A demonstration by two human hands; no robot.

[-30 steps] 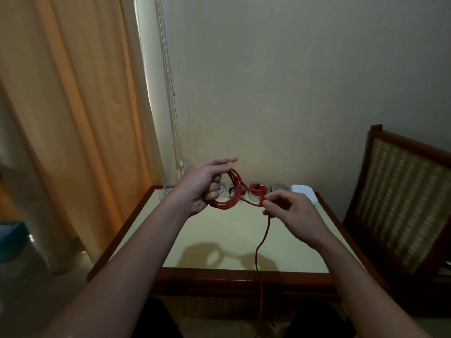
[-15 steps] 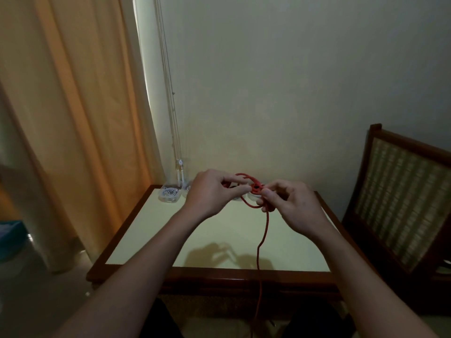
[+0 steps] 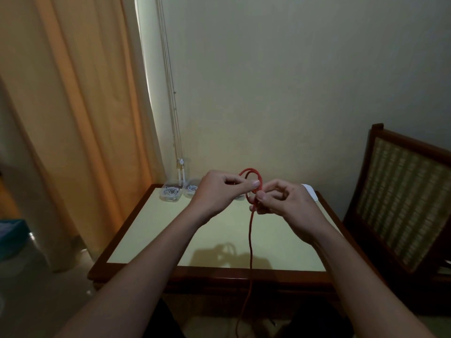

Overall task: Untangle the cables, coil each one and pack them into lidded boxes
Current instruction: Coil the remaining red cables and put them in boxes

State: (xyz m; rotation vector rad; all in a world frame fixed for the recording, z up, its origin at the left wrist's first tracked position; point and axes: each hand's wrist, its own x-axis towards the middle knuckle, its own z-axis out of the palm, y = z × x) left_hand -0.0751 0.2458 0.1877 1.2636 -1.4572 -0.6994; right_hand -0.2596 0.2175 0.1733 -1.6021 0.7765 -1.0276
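A red cable is held above the table, its small coil of loops raised between both hands. My left hand pinches the coil on its left side with thumb and fingers. My right hand pinches the cable just below the coil, fingers curled. The cable's free length hangs straight down from my right hand, past the table's front edge toward the floor. Two clear lidded boxes with white coiled cables inside stand at the table's far left; my left hand partly hides the second.
A white box lid or box shows behind my right hand at the far right of the table. A wooden chair with a woven back stands right of the table. Orange curtains hang at left; the wall is close behind.
Both hands have come closer together and slightly higher. The red coil has shrunk from a wide loop round my left fingers to a small tight loop pinched between both hands.
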